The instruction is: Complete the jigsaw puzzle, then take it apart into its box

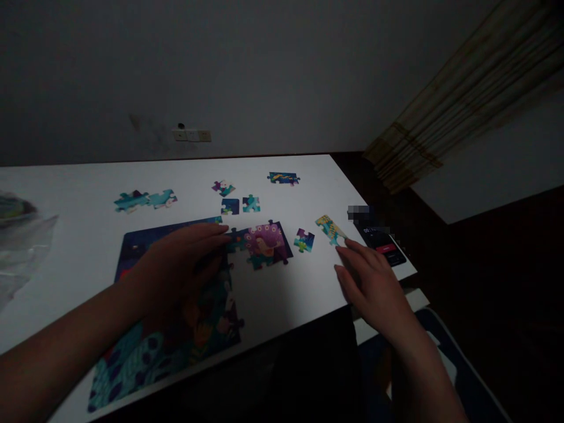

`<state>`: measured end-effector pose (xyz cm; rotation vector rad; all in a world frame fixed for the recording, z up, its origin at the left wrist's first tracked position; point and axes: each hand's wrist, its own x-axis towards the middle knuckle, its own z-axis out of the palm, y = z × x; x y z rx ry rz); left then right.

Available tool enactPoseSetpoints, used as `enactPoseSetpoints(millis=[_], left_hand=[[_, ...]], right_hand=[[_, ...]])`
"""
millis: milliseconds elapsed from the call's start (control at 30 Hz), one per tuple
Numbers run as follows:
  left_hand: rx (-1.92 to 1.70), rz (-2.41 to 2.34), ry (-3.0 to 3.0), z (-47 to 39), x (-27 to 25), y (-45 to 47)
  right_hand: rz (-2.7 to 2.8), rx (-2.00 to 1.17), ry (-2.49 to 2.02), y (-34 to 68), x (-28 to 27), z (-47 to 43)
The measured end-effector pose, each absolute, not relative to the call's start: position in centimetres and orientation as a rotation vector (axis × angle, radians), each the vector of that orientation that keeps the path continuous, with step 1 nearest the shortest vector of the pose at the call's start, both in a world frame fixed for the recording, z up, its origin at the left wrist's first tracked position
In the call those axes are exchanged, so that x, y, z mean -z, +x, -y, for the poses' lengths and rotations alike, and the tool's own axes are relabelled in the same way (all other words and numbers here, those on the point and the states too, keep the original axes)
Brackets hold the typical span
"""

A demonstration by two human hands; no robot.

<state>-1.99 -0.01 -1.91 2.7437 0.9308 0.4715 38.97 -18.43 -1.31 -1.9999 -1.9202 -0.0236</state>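
My left hand (pixel 180 258) lies across the large, partly assembled jigsaw puzzle (pixel 154 358), its fingers stretched toward the right edge. Close to those fingertips is a joined section of puzzle pieces (pixel 268 244) with a purple peacock-like figure. My right hand (pixel 370 279) rests at the table's right side with its fingers apart. One fingertip is at the lower end of a yellow and teal puzzle strip (pixel 329 228). Between the hands lies a single loose puzzle piece (pixel 304 240) in purple, blue and green.
Farther back on the white table (pixel 79 223) are a teal joined section (pixel 145 200), several loose pieces (pixel 230 206) and a dark blue strip (pixel 283 178). A clear plastic bag (pixel 26 247) sits at left, a phone (pixel 383 244) on the right edge. Behind stands a wall with sockets (pixel 191 136).
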Motion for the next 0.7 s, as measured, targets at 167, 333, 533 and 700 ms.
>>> enactPoseSetpoints(millis=[167, 333, 533, 700], left_hand=[[-0.268, -0.991, 2.814, 0.6, 1.7, -1.8], [-0.175, -0.993, 2.833, 1.1, 1.3, -1.5], [-0.123, -0.990, 2.845, 1.3, 1.0, -1.5], [-0.163, -0.980, 2.885, 1.9, 1.8, -1.9]], right_hand=[[2.112, -0.123, -1.965, 39.2, -0.6, 12.9], [2.293, -0.395, -1.848, 39.8, -4.8, 7.5], [2.347, -0.317, -1.903, 37.6, -6.3, -1.8], [2.089, -0.059, -2.083, 38.9, -3.1, -5.9]])
